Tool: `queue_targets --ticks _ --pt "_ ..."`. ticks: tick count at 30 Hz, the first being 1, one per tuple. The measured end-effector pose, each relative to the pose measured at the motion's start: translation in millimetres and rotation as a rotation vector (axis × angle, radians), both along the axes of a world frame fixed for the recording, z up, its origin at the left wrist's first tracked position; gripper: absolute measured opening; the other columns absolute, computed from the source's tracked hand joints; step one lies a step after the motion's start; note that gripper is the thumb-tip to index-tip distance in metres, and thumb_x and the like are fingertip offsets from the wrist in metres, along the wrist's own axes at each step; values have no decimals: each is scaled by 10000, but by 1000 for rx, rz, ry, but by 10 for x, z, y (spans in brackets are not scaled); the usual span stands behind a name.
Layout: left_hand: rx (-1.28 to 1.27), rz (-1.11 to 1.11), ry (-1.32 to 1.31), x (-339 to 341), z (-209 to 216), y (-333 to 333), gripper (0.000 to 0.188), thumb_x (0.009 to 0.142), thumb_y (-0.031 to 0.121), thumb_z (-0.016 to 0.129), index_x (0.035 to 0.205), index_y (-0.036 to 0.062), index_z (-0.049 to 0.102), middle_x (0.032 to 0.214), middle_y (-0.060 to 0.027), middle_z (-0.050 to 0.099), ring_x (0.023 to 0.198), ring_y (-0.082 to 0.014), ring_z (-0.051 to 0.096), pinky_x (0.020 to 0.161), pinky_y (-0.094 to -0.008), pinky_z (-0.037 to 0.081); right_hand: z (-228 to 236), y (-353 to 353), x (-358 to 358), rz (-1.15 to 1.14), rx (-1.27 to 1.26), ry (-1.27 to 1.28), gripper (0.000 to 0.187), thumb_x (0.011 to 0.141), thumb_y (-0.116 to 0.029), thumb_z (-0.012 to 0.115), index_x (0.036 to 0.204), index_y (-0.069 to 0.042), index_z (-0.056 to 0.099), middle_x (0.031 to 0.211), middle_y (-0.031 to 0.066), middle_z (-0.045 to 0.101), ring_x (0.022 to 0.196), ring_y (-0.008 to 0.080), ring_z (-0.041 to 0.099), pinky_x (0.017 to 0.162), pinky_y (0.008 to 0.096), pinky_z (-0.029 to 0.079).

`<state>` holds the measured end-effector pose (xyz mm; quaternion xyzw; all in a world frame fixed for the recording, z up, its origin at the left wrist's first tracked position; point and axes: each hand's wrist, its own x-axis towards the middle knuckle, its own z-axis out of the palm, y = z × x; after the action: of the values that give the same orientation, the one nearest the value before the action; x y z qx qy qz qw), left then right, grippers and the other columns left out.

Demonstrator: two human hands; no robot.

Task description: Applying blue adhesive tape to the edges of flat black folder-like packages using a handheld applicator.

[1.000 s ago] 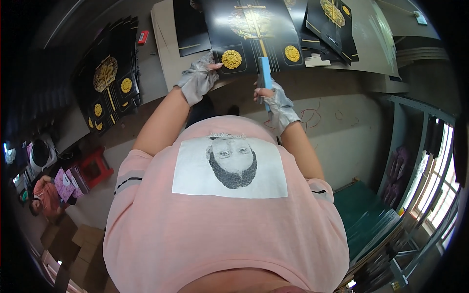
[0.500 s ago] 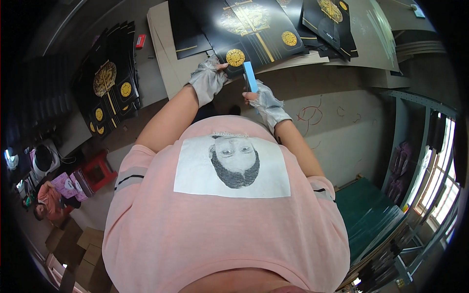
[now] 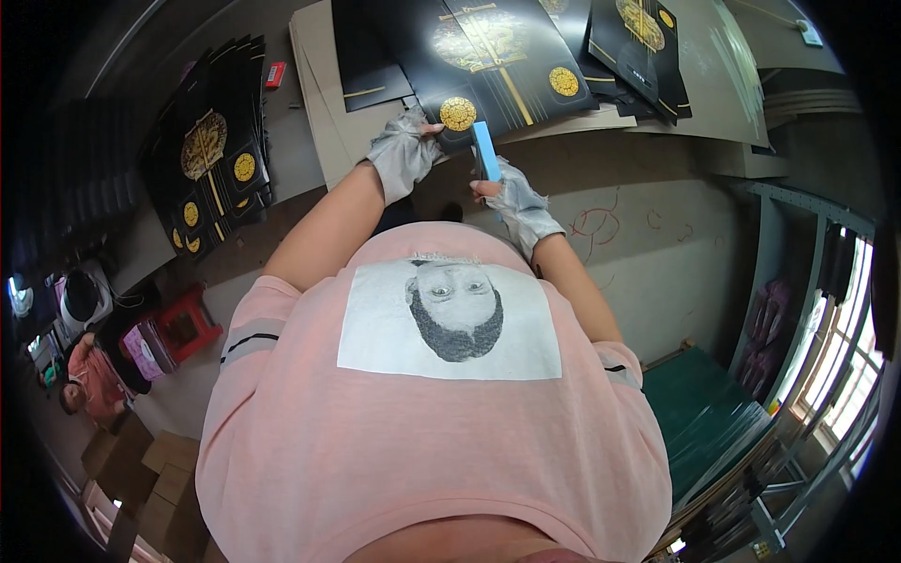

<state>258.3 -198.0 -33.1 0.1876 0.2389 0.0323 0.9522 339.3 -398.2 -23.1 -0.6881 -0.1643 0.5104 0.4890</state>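
My left hand (image 3: pixel 404 150), in a grey-white fingerless glove, pinches the near edge of a black cardboard sheet (image 3: pixel 507 80) with its thumb on top. Gold medallions and lines decorate this sheet, which lies on the table and reaches its front edge. My right hand (image 3: pixel 511 199), gloved the same way, is closed around a light-blue stapler (image 3: pixel 485 150). The stapler points away from me, its far end at the sheet's near edge, right of a gold medallion. Whether its jaws are round the edge I cannot tell.
More black-and-gold sheets (image 3: pixel 648 47) lie at the right of the table (image 3: pixel 704 84). A stack of them (image 3: pixel 211 155) stands at the left, near a small red box (image 3: pixel 275 75). Cartons (image 3: pixel 174 483), a red stool (image 3: pixel 190 324) and another person (image 3: pixel 94 380) are at the lower left.
The view has shifted slightly. Both hands keep their hold, with the stapler still at the sheet's edge. At the left, the other person's arm and a purple item have moved.
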Motion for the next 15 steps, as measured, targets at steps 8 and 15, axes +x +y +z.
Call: queue_targets --ticks 8,15 --pt "18 -39 -14 17 27 -20 305 815 -45 510 1116 1 510 1059 -141 602 938 -272 620 832 -394 524 -4 -61 86 166 78 -475 298 681 -173 664 906 1 574 795 119 549 750 296 550 688 365 438" --pt "243 404 150 110 126 708 280 839 205 584 1063 60 503 1090 -96 563 946 -241 553 821 -413 456 343 -452 333 155 25 179 344 671 -114 661 982 1 571 790 71 550 701 184 527 634 299 435"
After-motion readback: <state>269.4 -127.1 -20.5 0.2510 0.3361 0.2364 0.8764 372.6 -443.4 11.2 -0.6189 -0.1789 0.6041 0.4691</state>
